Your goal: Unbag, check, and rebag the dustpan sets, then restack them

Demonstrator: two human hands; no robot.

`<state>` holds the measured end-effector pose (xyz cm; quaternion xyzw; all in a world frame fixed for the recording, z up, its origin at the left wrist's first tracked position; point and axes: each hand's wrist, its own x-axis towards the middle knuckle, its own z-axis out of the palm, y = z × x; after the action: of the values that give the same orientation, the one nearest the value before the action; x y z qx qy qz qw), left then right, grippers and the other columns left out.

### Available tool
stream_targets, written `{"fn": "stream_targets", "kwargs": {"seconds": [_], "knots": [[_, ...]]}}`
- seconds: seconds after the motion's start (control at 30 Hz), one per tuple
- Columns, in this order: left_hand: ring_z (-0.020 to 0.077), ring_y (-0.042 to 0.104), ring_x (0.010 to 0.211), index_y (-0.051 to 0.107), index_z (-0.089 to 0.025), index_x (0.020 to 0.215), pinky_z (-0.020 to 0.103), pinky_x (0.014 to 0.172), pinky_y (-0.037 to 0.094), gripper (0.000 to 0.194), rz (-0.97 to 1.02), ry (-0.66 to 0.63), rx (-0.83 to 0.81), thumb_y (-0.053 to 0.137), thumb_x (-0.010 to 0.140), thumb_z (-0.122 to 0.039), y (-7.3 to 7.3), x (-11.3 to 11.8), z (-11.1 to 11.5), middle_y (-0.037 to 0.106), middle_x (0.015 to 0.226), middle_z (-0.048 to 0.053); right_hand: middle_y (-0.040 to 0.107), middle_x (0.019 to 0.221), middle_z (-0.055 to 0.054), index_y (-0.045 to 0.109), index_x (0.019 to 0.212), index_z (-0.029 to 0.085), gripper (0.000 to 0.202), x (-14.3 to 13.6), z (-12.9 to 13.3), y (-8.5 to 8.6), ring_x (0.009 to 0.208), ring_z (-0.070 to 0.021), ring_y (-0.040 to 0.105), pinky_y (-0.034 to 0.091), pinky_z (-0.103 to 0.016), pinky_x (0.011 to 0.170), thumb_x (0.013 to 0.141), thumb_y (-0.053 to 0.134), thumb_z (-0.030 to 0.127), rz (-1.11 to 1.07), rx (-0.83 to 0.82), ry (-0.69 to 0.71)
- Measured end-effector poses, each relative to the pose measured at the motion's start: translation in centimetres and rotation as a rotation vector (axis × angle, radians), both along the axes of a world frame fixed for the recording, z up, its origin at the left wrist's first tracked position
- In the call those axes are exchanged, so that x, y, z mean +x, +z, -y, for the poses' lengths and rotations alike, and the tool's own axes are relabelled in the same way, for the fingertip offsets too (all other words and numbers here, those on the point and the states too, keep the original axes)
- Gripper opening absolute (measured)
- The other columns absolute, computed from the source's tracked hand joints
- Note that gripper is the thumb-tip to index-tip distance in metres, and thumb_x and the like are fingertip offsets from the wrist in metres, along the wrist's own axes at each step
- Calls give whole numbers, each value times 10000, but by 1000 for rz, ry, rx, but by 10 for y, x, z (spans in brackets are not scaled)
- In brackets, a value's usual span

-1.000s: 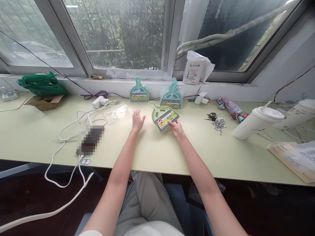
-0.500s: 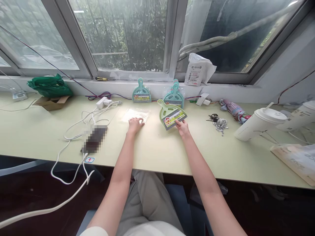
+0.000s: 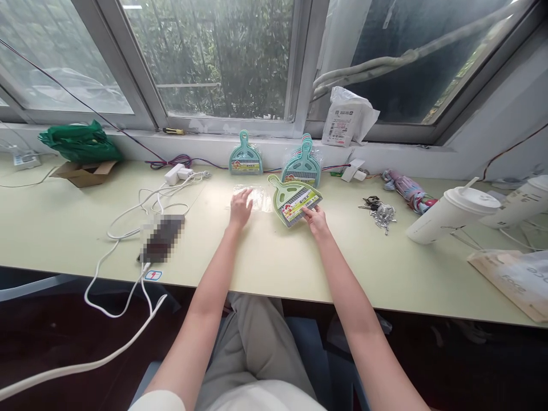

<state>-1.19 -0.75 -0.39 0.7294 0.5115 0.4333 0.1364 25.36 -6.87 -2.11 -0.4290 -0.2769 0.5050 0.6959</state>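
Observation:
A light green dustpan-and-brush set [image 3: 296, 201] with a yellow-green label is tilted above the table, its lower right edge pinched by my right hand [image 3: 315, 221]. My left hand [image 3: 241, 208] has its fingers apart at a clear plastic bag [image 3: 259, 200] lying flat on the table; part of the bag is hidden behind the hand. Behind stand a wrapped teal dustpan set [image 3: 245, 155] and, to its right, a stack of several wrapped teal sets [image 3: 302, 162], partly covered by the green one.
At left lie white cables [image 3: 112, 234], a pixelated phone [image 3: 162, 240], a cardboard box [image 3: 83, 174] and a green bag [image 3: 79, 141]. To the right are keys [image 3: 379, 212], an umbrella [image 3: 409, 191], a white cup [image 3: 451, 212] and a paper bag [image 3: 509, 279].
My left hand has shifted right and its fingers have lifted and spread. The plastic bag lies further right. The green set in my right hand has moved slightly left.

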Motion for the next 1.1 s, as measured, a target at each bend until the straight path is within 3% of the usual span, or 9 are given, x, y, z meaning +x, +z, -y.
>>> {"fn": "stream_targets", "kwargs": {"seconds": [0.1,0.17,0.23,0.37,0.43,0.5,0.67,0.83,1.1], "knots": [[276,365,1313,691,-268,923,476,1157,66,181,-26,-165,-37,597,775,-219,-6,19,4,547,1310,53,718,922,-6,606,904,200,292,0,0,1,906,-171,693,576,-334,877,659,727,97,15,-10,28],[287,433,1247,673,-236,720,493,1153,38,89,-83,-169,-85,601,766,-209,-11,22,3,599,1214,69,725,909,-10,611,899,194,286,0,1,1,880,-171,699,585,-329,858,660,728,88,23,-24,51],[284,503,1150,631,-211,635,511,1144,64,164,-136,-121,-117,563,784,-196,-13,20,1,619,1137,88,731,892,-21,619,894,182,283,1,0,1,847,-178,705,596,-331,830,656,729,75,38,-49,79],[301,488,1154,646,-196,836,477,1087,254,95,-135,-22,-136,598,754,-186,-14,10,-3,544,1210,123,737,866,-40,636,891,157,297,1,0,0,824,-192,711,601,-340,811,635,731,39,75,-110,134],[304,433,1222,615,-202,1018,445,1056,311,297,-88,11,-141,627,723,-164,-16,7,-4,483,1289,127,739,865,-48,641,895,147,317,0,0,0,834,-204,712,596,-355,823,619,738,25,92,-133,177],[298,423,1235,593,-208,1088,441,1047,327,363,-53,18,-171,582,734,-124,-19,5,-6,496,1276,127,740,867,-56,647,891,139,318,-1,1,2,840,-213,712,591,-368,835,613,739,16,106,-149,216],[318,481,1153,660,-197,994,470,1018,363,400,-4,-12,-240,456,703,-13,-25,3,-13,610,1045,133,736,814,-64,653,832,122,244,-6,0,4,818,-212,713,589,-363,844,638,699,-19,99,-199,140],[313,458,1196,670,-180,987,461,1056,346,473,45,-6,-186,408,672,56,-22,7,-11,592,1121,137,724,777,-43,626,764,138,220,-7,-1,3,826,-202,709,588,-357,852,647,680,-40,43,-202,-44],[265,440,1258,636,-197,1107,429,1106,310,522,124,-100,-49,390,719,51,-14,21,4,553,1258,106,733,826,-68,665,826,118,216,-23,6,12,792,-207,708,585,-378,854,648,715,6,91,-140,195]]}}
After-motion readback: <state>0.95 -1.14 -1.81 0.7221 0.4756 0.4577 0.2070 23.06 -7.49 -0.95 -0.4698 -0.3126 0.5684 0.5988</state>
